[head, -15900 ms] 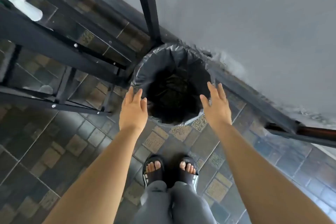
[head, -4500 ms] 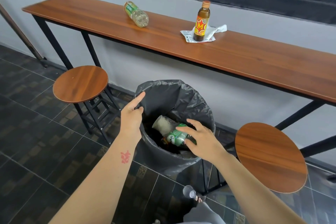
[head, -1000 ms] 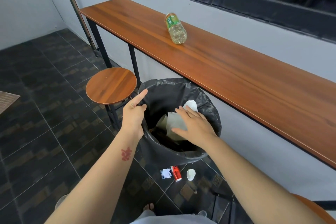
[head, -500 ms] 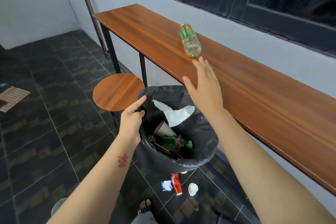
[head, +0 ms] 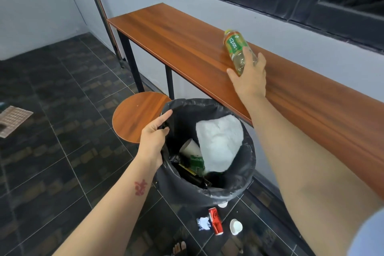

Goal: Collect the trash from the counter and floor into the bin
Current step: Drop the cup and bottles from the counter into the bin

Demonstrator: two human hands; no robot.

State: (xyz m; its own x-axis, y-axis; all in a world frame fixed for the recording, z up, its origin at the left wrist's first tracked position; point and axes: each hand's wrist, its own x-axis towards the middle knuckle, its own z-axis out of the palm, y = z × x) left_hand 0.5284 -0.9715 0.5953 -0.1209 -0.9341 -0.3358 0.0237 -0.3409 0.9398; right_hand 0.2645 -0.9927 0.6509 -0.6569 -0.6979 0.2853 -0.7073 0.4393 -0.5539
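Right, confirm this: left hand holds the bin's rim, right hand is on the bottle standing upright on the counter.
Wrong in one respect: the bottle lies on its side on the counter, as the head view shows. The left hand does hold the bin rim, and the right hand is on the bottle.

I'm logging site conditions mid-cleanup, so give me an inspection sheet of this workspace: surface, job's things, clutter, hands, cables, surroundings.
Surface: long wooden counter, bare except for one bottle.
Job's things: green-labelled bottle lying on its side on the counter; bin with black liner, holding white paper, a cup and other trash.
Clutter: on the floor by the bin, a red can, a small clear wrapper, a white cup.
Hands: right hand closing around the bottle's base; left hand gripping the bin's rim.
Cables: nothing seen.
Surroundings: round wooden stool, dark tiled floor, grey wall, dark window frames, floor drain grate.
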